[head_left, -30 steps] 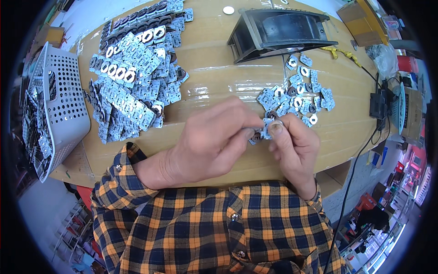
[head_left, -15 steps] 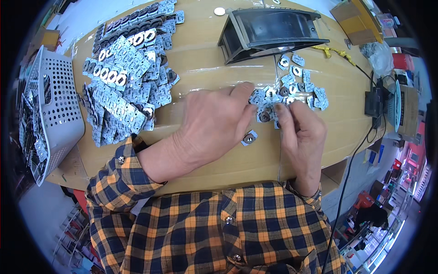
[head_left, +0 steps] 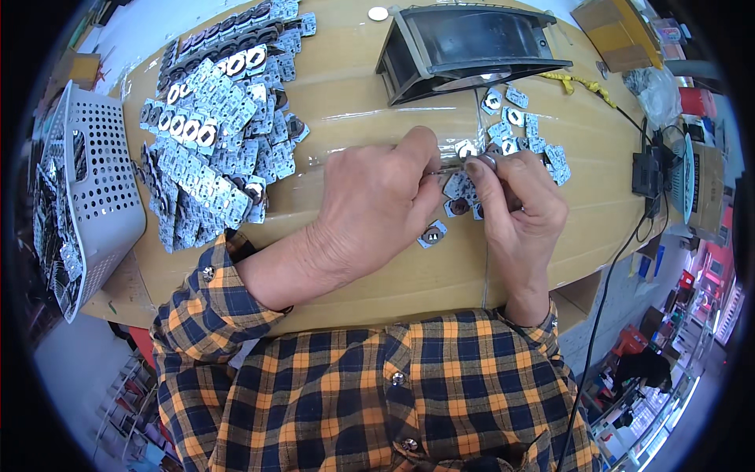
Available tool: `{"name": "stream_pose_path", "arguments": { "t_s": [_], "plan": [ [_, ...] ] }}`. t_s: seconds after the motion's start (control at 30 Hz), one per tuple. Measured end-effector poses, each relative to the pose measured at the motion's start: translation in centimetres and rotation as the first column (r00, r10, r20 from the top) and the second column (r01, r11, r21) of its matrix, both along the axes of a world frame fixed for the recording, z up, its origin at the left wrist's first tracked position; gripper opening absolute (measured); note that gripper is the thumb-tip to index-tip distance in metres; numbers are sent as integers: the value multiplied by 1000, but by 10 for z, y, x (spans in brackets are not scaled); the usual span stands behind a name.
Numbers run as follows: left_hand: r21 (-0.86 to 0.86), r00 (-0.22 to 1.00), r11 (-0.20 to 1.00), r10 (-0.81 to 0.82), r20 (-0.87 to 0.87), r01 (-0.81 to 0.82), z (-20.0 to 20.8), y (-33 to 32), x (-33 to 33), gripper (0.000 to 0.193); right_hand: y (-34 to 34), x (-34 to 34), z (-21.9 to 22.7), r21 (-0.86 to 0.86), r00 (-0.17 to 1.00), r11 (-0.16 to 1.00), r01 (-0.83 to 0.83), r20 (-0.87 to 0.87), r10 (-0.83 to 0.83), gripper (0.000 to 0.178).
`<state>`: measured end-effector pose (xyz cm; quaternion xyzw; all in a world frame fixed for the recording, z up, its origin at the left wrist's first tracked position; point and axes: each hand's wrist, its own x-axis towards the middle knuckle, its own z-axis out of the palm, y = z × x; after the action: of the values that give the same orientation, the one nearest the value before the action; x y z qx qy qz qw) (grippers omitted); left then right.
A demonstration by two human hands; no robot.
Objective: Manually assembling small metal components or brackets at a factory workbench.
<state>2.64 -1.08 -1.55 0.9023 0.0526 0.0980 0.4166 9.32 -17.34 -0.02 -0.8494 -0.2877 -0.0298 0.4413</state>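
Note:
My left hand (head_left: 373,193) is closed in a pinch over the table, its thumb and forefinger meeting at a thin small piece that is mostly hidden. Close beside it, my right hand (head_left: 521,200) pinches a small round metallic disc (head_left: 488,160) between thumb and fingertips. The two pinches nearly meet. Below and behind them lie loose small circuit boards (head_left: 557,164), some bearing dark or pale round parts. One single board with a dark round part (head_left: 432,234) lies apart, nearer to me, between the hands.
Stacked circuit board strips (head_left: 212,177) cover the table's left. A grey perforated basket (head_left: 110,181) holding more boards stands at far left. At the back sits a black open-framed box (head_left: 476,43). A black adapter (head_left: 646,173) with cables lies at the right edge, near a yellow cord (head_left: 586,85).
Both hands have lifted slightly off the loose boards. My right fingers have turned, and a round metallic disc now shows in their pinch.

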Motion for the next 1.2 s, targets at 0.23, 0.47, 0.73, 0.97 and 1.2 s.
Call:
{"name": "stream_pose_path", "arguments": {
  "t_s": [0.23, 0.47, 0.73, 0.97, 1.2],
  "plan": [
    [-737, 908, 645, -159, -387, -201, 26, 5, 1, 10, -5, 0, 7, 199, 939, 980, -31, -331, 97, 7],
    [-775, 975, 630, -145, -171, -42, 17, -2, -7, 14, -7, -4, 6, 245, 907, 969, -31, -401, 130, 23],
    [-438, 958, 859, -181, 223, 265, 13, 2, -6, 17, -11, -1, 9, 259, 813, 966, -5, -561, 155, 26],
    [-568, 985, 816, -164, -56, 104, 18, 4, -8, 16, -12, 3, 4, 229, 876, 973, -5, -469, 115, 25],
    [-928, 963, 360, -205, -177, -94, 18, 14, -18, 30, -17, 2, 15, -184, 994, 983, 24, 113, -3, 14]
  ]
}}
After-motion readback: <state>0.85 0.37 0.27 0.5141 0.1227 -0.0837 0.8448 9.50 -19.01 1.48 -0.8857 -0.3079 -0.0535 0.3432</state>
